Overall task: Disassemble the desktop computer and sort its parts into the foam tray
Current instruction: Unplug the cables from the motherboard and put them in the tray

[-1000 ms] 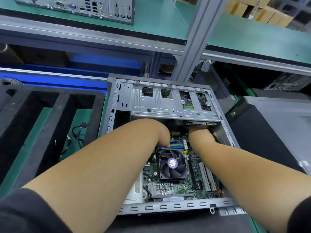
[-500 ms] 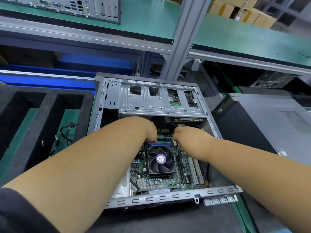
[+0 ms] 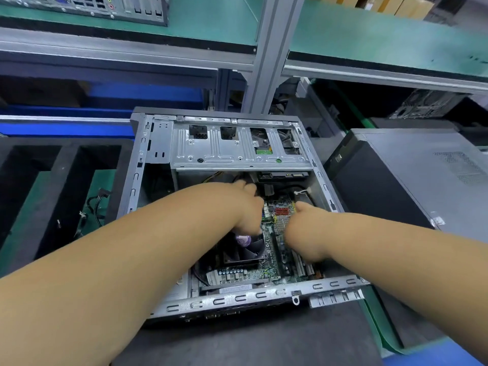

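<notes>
Hands: two inside one open computer case (image 3: 161, 143) | left hand (image 3: 248, 207), right hand (image 3: 303, 233) grip unclear | one fan (image 3: 245, 247)

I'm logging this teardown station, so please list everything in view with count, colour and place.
case: one, grey metal, open, centre of bench
drive cage: one, silver, far end of case
motherboard: one, green, case floor
fan: one, black with purple hub, on motherboard, partly under left hand
foam tray: one, black, left of case
cables: a few, black, in the tray compartment nearest the case
second computer: one, grey and black, right of case
third computer: one, grey, rear ports showing, upper shelf
boxes: several, brown, top right
hands: left and right, both inside case over motherboard; grip unclear
</notes>
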Motion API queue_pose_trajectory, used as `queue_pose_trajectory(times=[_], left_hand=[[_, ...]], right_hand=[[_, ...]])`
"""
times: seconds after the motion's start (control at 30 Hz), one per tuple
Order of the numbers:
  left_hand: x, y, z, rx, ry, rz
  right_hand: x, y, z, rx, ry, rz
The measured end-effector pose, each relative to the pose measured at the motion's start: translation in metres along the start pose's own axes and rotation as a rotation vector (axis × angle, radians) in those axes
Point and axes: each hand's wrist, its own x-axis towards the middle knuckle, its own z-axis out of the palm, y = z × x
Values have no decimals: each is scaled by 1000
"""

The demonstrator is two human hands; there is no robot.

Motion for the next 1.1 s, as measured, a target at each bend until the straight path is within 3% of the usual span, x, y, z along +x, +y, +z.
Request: queue_pose_trajectory(times=[0.13, 0.27, 0.6, 0.83, 1.1], left_hand=[[-4, 18, 3, 25, 5, 115], [-5, 17, 11, -59, 62, 90], [5, 26, 22, 6, 41, 50], [5, 17, 34, -63, 140, 84], [12, 13, 35, -117, 142, 93]], right_hand=[[5, -6, 8, -66, -143, -47], [10, -10, 16, -105, -134, -83], [15, -18, 24, -62, -89, -127], [21, -18, 25, -49, -99, -111], [19, -16, 25, -28, -92, -133]])
